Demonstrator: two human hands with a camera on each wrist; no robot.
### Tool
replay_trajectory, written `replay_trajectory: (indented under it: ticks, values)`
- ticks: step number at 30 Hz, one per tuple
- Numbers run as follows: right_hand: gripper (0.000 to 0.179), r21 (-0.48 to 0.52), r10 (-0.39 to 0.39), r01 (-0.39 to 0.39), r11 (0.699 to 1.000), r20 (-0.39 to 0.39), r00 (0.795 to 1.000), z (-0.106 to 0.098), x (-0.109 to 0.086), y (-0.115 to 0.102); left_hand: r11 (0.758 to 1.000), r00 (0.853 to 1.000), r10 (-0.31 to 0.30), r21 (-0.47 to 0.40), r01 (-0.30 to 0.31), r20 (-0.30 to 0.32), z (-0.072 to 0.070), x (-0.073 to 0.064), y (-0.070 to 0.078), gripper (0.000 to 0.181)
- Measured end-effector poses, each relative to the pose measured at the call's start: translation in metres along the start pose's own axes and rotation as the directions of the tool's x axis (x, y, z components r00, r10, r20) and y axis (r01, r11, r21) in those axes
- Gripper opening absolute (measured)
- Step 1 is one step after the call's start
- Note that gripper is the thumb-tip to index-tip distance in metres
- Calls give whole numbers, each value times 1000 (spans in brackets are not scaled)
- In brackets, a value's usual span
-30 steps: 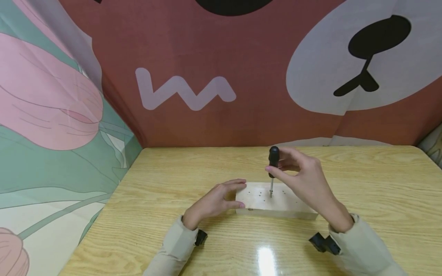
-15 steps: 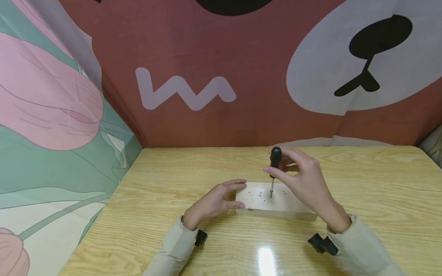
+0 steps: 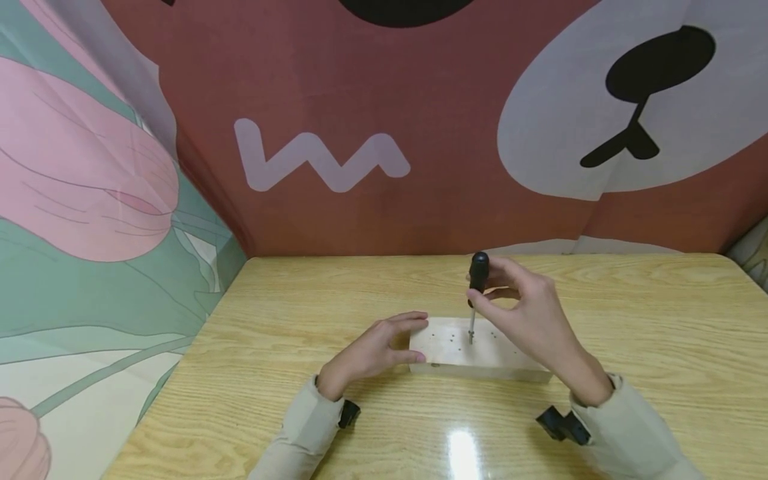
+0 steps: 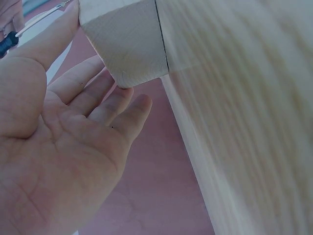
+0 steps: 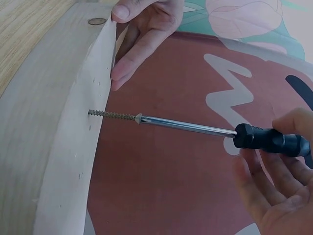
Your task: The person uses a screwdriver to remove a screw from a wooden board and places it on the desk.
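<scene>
You are holding the screwdriver (image 3: pixel 477 273) in your right hand (image 3: pixel 528 317), with your fingers curled round its black handle. The screwdriver is standing almost straight up, and its long thin shaft is pointing down at the wood block (image 3: pixel 480 353). Its tip is sitting in the head of a screw (image 5: pixel 113 115), and the screw is only a little way into the top of the block, so most of its thread is showing. The screw and the screwdriver are making one straight line down into the wood.

Your left hand (image 3: pixel 375 350) is pressing against the left end of the block with the fingers nearly straight, one on top and the thumb at the front. Your right hand is the one over the screw.

The block is lying flat on the light wooden counter (image 3: pixel 630 320), long side running left to right, just in front of you. Behind the counter a red cloth (image 3: pixel 420 100) with a cartoon bear face is hanging, and a green cloth (image 3: pixel 90 200) with pink flowers is hanging at the left.
</scene>
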State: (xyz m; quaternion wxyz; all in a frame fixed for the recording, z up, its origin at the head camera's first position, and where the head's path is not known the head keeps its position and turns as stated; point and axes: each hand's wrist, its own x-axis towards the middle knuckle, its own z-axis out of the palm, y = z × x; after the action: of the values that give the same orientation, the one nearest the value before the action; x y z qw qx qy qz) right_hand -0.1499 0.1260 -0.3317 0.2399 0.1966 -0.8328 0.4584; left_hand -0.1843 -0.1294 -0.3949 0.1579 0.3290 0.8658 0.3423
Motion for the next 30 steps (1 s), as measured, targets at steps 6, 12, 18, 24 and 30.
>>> replay_trajectory:
  ticks: [6,12,18,24,30]
  values:
    - [34,-6,-39,39,999,-16,999,2,1,0,1000,1000,5,3,-5,-1,0,0,0,62]
    - [34,-22,-24,24,999,-17,1000,1,1,0,1000,1000,-3,2,3,2,0,0,0,62]
    - [37,-11,-11,11,1000,-2,1000,-1,0,0,1000,1000,-4,8,4,2,-1,0,1,63]
    - [33,19,17,-17,1000,21,1000,0,-1,0,1000,1000,1,2,-1,0,-1,0,1,63]
    - [32,-2,-17,17,1000,-1,1000,2,1,0,1000,1000,0,-2,0,-1,0,0,0,63]
